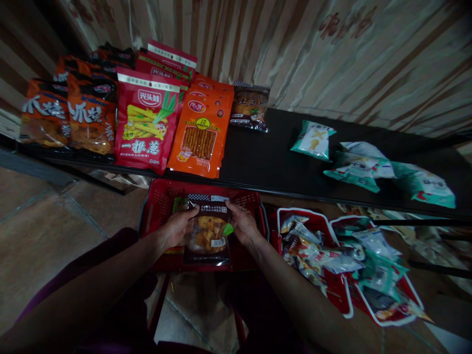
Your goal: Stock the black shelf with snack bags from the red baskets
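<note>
A brown snack bag (208,231) is gripped at its sides by the left hand (180,226) and right hand (241,223), at the red basket (158,191). It is apparently being positioned; an even hold seems called for. Small baskets (337,289) alongside are filled with packets (379,268). Beyond, more bags (143,123) are set on the surface (265,162).

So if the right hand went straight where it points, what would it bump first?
Past the brown packet it holds, the right hand would probably meet the red basket's far wall, though depth is unclear.
</note>
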`<state>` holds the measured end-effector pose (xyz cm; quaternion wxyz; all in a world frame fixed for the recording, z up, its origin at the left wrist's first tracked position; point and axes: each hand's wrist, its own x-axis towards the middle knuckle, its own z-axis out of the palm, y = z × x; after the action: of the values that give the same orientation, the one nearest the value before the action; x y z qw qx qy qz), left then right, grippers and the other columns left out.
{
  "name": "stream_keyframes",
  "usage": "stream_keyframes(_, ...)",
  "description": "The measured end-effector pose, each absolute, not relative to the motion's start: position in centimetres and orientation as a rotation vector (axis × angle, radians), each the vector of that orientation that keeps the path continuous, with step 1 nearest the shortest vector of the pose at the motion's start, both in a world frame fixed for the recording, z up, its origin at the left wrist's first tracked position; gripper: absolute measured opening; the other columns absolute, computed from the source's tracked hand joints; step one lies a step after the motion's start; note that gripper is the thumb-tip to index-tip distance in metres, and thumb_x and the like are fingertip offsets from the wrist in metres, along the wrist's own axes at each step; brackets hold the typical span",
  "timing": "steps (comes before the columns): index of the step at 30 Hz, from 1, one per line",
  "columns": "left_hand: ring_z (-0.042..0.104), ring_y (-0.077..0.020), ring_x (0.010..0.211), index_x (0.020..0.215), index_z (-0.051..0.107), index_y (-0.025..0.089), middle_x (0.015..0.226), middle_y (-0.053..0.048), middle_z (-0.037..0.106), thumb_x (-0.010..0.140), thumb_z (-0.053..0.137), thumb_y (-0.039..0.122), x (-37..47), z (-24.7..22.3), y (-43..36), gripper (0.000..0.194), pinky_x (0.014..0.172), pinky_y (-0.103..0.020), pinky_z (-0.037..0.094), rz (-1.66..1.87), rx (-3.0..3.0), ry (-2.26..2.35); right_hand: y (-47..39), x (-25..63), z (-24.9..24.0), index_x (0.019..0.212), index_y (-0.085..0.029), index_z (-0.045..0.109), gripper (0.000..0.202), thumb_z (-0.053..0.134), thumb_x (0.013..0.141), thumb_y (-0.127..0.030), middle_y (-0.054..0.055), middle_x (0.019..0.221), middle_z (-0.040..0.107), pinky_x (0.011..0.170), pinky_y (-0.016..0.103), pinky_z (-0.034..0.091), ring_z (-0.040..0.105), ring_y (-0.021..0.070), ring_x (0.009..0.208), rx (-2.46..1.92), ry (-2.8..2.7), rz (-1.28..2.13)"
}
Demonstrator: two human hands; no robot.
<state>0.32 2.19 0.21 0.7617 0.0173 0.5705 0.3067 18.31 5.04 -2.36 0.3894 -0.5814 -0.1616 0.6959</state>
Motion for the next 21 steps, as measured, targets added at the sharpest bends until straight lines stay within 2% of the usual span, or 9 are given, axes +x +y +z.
stream_keyframes(9,0.061,-0.0182,0.051,0.096,0.061,0.014,0.061,-0.004,0.066,0.080,0.059,0.037,0.2,-0.2,2.4,0.028,0.058,-0.032,0.052,0.642,-0.061,1.361,4.9,18.6,-2.8,0.076,-0.019,0.065,0.031,0.081,0.053,-0.032,-0.001,0.080,0.068,0.056,0.020,0.044,0.059,0.0100,0.068,-1.544,-0.478,1.896)
stream_keyframes(13,0.059,-0.0165,0.048,0.093,0.061,0.015,0.059,-0.002,0.064,0.081,0.058,0.036,0.0,-0.9,2.5,0.024,0.058,-0.032,0.052,0.702,-0.081,1.379,4.9,18.7,-2.6,0.076,-0.019,0.064,0.033,0.083,0.050,-0.028,0.000,0.082,0.067,0.062,0.022,0.047,0.061,0.0120,0.073,-1.518,-0.548,1.946)
stream_keyframes(21,0.052,-0.0103,0.038,0.086,0.059,0.015,0.054,0.001,0.060,0.083,0.055,0.035,-0.4,-1.4,2.8,0.021,0.046,-0.023,0.046,0.780,-0.123,1.379,4.4,19.2,-3.1,0.080,-0.020,0.060,0.038,0.083,0.050,-0.025,-0.004,0.076,0.065,0.069,0.026,0.048,0.063,0.0112,0.070,-1.479,-0.591,2.120)
